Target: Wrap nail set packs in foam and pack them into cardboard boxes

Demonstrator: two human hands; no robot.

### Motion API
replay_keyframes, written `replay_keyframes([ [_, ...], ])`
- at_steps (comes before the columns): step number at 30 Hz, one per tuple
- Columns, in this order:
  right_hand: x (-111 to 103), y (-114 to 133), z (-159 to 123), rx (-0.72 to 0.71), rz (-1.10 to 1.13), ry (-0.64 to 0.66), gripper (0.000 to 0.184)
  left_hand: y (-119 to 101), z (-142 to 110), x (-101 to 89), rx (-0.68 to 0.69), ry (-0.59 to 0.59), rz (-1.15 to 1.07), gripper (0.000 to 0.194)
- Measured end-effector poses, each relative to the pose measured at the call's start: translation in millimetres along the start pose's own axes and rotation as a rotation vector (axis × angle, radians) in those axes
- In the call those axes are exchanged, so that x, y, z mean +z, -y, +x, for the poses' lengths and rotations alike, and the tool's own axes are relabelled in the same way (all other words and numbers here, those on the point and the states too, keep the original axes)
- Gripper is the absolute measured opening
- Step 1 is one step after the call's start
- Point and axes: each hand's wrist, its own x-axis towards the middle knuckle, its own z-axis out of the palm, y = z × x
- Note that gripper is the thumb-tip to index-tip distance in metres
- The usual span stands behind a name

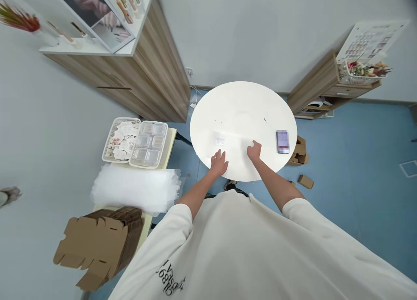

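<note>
White cloth T-shirt (234,243), soft-creased, black lettering, nearest the camera; both forearms cross the near rim of a smooth white rounded desk (244,100). Left hand (219,163) palm down, fingers spread, gripping nothing visible. Right hand (254,151): fingers curled, index extended; cannot tell whether anything is pinched. Pale, thin sheet (234,141) on the desk between and just beyond the hands, outline hard to separate from the desktop; small printed patch (219,141) near the left fingertips. Purple-faced rectangular object (282,141), pixelated, near the right rim. At left, pale yellow side desk (168,150) carries a white perforated plastic basket (122,140) of paper pieces, a clear six-compartment plastic tray (150,142), a frosted stack of translucent sheets (137,186) and flat-folded brown cardboard boxes (97,243). Wood-grain cabinet (159,69) behind; open brown carton (299,152) on the blue floor (355,161), right.
</note>
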Motion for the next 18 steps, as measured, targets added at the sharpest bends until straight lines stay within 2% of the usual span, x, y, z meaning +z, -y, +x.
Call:
replay_keyframes([
  [2, -7.8, -11.6, 8.7, -0.065, -0.235, 0.016, 0.062, -10.0, 8.7, 6.0, -0.020, 0.043, 0.008, 0.062],
  [4, -9.6, -13.5, 14.9, -0.232, -0.424, 0.078, 0.062, -16.0, 13.8, 11.0, -0.044, 0.090, 0.018, 0.061],
  [7, -1.2, -2.6, 24.2, -0.523, -0.586, 0.296, 0.061, -18.1, 17.1, 15.9, -0.080, 0.135, 0.025, 0.060],
  [9, 8.9, 8.0, 31.3, -0.629, -0.632, 0.402, 0.059, -15.7, 18.3, 17.6, -0.096, 0.147, 0.028, 0.059],
  [14, 29.8, 22.0, 45.6, -0.746, -0.734, 0.583, 0.059, -3.6, 23.4, 16.5, -0.101, 0.166, 0.031, 0.057],
  [18, 31.2, 17.9, 46.8, -0.718, -0.839, 0.611, 0.067, 3.8, 31.2, 11.2, -0.071, 0.174, 0.051, 0.057],
])
